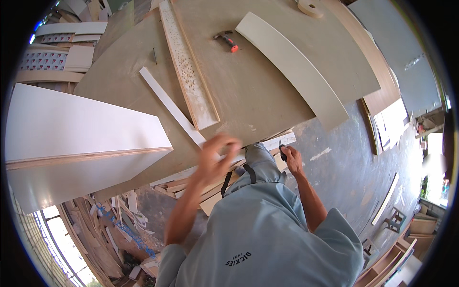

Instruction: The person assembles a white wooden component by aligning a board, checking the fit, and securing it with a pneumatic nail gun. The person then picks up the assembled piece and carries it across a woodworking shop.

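Note:
My left hand [216, 157] is raised over the near end of a narrow white strip [171, 104], its fingers bent and smeared by motion. Whether it touches the strip I cannot tell. Farther right, my right hand [293, 161] is closed around a small black-handled knife [283, 152] with a thin tip pointing away from me. Just beyond that tip lies a short white board [279, 140] at the table's near edge. A long shallow trough [185, 67] with wooden rims and a speckled white bottom lies beside the strip. A hammer [228, 42] with a red grip end rests farther back.
The brown tabletop [258, 103] carries a curved pale panel [299, 71] on the right and a tape roll [311, 7] at the back. A big white box-shaped piece [86, 126] stands at left. Wood offcuts [91, 239] litter the floor; a small stool [396, 220] is far right.

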{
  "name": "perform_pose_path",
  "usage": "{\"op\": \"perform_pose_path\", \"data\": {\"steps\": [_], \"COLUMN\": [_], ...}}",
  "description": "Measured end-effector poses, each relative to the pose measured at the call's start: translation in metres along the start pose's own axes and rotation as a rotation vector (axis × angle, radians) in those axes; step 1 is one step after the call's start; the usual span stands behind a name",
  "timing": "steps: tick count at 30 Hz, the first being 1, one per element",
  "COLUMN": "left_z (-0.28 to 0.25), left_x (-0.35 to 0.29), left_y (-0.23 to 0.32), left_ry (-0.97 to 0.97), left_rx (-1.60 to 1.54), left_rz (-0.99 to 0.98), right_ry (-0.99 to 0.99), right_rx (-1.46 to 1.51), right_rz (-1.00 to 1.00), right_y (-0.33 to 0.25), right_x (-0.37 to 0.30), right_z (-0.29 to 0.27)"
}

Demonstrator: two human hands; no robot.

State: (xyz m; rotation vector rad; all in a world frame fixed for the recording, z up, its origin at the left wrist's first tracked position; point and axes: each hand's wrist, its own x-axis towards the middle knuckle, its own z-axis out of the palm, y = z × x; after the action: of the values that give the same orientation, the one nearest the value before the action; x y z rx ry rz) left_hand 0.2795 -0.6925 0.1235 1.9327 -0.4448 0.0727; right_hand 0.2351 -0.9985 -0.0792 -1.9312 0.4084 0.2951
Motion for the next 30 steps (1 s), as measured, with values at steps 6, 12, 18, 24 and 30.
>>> {"op": "perform_pose_path", "data": {"steps": [6,12,18,24,30], "left_z": [0.17,0.15,0.134,0.122,0.134], "left_x": [-0.07,-0.068,-0.064,-0.08,-0.09], "left_y": [-0.156,-0.15,-0.136,-0.137,-0.148], "left_ry": [-0.398,-0.79,-0.793,-0.636,-0.52], "left_rx": [0.057,0.121,0.423,0.598,0.49], "left_rz": [-0.463,-0.436,-0.137,-0.067,-0.02], "right_ry": [-0.126,-0.171,-0.396,-0.497,-0.422], "right_rx": [-0.133,0.07,-0.188,-0.295,-0.522], "right_rz": [0.159,0.067,-0.164,-0.428,-0.47], "right_y": [0.043,0.03,0.0,0.002,0.007], "right_x": [-0.034,-0.055,-0.042,-0.02,-0.002], "right_z": [0.034,0.035,0.046,0.056,0.064]}}
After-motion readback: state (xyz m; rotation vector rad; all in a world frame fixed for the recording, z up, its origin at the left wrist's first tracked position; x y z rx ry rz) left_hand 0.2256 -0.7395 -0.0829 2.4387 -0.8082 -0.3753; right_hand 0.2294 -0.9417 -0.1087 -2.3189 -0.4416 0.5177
